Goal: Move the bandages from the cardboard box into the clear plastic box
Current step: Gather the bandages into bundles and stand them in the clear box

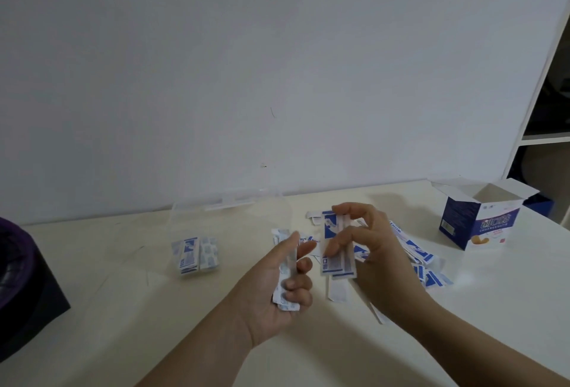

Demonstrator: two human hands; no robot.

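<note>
Both hands grip wrapped bandages: left hand (277,281) curls round a few, right hand (367,247) pinches a stack (336,251); clear plastic box (228,226) edges barely discernible.

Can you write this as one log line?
left hand: bandage bundle | right hand: bandage stack | clear plastic box: packed bandages inside | cardboard box: open | table: loose bandages
</note>
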